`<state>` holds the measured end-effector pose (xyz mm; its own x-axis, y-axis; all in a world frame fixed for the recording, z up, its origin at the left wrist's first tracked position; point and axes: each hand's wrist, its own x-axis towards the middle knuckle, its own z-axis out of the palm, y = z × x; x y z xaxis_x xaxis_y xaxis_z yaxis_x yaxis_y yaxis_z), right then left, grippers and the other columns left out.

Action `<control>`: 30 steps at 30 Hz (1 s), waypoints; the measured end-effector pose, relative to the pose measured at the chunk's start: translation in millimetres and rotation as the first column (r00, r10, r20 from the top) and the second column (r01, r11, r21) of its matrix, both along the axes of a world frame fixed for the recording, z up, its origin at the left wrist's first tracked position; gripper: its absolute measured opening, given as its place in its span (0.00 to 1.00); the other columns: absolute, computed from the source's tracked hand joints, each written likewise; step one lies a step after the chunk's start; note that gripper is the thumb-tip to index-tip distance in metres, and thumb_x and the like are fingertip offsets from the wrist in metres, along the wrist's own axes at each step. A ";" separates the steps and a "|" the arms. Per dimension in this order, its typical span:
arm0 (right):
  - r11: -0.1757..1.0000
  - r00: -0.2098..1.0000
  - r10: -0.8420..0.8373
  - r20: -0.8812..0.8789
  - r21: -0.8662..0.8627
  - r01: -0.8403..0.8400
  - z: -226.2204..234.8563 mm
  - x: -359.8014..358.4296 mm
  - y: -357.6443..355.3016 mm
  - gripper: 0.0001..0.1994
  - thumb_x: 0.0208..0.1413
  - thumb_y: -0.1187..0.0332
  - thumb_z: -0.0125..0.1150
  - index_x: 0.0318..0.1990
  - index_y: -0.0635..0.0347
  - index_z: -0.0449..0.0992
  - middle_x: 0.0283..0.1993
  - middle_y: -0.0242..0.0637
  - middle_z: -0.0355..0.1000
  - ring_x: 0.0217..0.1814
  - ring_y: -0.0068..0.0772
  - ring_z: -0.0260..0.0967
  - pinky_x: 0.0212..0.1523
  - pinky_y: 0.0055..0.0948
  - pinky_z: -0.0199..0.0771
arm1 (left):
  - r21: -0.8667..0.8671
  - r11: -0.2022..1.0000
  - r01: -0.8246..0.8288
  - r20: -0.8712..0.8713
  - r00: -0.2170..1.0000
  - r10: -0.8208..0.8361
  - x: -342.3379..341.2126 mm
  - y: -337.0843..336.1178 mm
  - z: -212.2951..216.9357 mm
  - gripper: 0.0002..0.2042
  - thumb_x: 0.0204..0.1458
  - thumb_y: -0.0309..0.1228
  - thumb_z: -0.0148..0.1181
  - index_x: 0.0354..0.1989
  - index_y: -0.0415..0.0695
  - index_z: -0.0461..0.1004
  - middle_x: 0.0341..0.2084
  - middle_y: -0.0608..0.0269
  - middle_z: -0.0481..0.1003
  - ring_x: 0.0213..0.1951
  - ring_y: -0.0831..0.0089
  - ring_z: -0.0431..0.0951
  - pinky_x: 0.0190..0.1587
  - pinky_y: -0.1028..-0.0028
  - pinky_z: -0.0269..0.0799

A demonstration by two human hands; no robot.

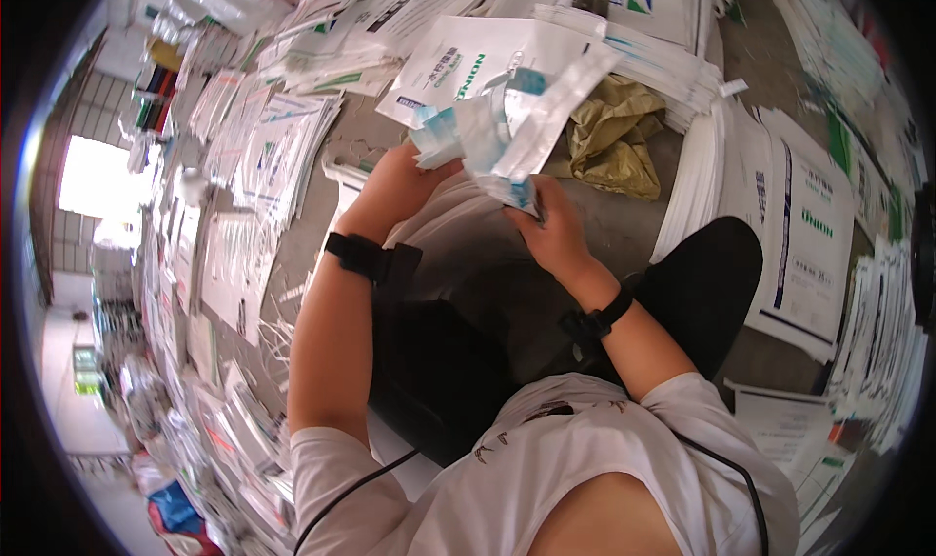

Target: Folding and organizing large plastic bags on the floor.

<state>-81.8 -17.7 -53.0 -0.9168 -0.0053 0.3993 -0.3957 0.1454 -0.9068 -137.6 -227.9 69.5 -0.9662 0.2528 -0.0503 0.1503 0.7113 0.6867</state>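
Note:
A loose bundle of white and pale-blue plastic strips (483,137) is held up in front of me between both hands. My left hand (411,178) is closed on its lower left side, the fingertips partly hidden behind it. My right hand (553,226) pinches the blue-tinted lower end between thumb and fingers. One wide whitish strip sticks out toward the upper right. Just beyond the bundle lies a flat white printed sack (458,63) with green and dark lettering. Crumpled olive-brown paper or film (616,137) lies beyond my right hand.
Stacks of flat white sacks stand at right (799,234) and far left (288,151). More sacks (409,10) cover the far side. White cords (278,346) lie tangled on the floor left of my left forearm. My bent knee (717,254) is beside my right forearm.

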 end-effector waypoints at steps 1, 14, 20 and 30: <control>0.999 0.997 0.018 0.078 -0.039 -0.015 2.2 1.5 -1.8 0.18 0.51 0.73 0.68 0.49 0.64 0.71 0.43 0.46 0.73 0.48 0.42 0.73 0.49 0.34 0.72 | 0.012 0.999 -0.033 -0.004 0.999 0.033 0.0 -4.7 -1.3 0.16 0.55 0.39 0.65 0.47 0.41 0.78 0.37 0.49 0.81 0.39 0.56 0.81 0.43 0.66 0.73; 0.951 0.924 0.280 0.259 -0.204 -0.231 -21.2 -5.6 11.7 0.16 0.53 0.76 0.66 0.49 0.64 0.72 0.44 0.32 0.73 0.46 0.23 0.69 0.49 0.26 0.68 | 0.024 0.998 -0.064 0.006 0.998 0.064 -15.5 -7.6 -12.9 0.21 0.58 0.44 0.58 0.43 0.35 0.78 0.34 0.44 0.79 0.39 0.54 0.79 0.45 0.63 0.71; 0.956 0.928 0.274 0.253 -0.179 -0.234 -23.1 0.6 19.9 0.07 0.54 0.75 0.66 0.40 0.63 0.78 0.36 0.27 0.75 0.39 0.20 0.69 0.42 0.26 0.70 | 0.062 0.992 -0.108 -0.057 0.992 0.111 -17.8 -3.7 -14.8 0.28 0.54 0.51 0.59 0.32 0.29 0.79 0.27 0.37 0.78 0.33 0.45 0.79 0.41 0.58 0.72; 0.959 0.958 0.255 0.134 -0.160 -0.233 -10.4 -7.2 8.6 0.09 0.57 0.74 0.65 0.44 0.65 0.78 0.39 0.28 0.74 0.41 0.21 0.67 0.45 0.26 0.68 | -0.153 0.987 0.043 0.117 0.993 -0.025 -11.0 15.7 2.7 0.26 0.51 0.49 0.64 0.36 0.30 0.79 0.27 0.42 0.79 0.31 0.54 0.80 0.39 0.64 0.73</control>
<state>-89.0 -9.0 -63.4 -0.9445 -0.1900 0.2680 -0.2588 -0.0718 -0.9632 -148.6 -212.2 72.2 -0.9428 0.2662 -0.2006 0.1036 0.8059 0.5829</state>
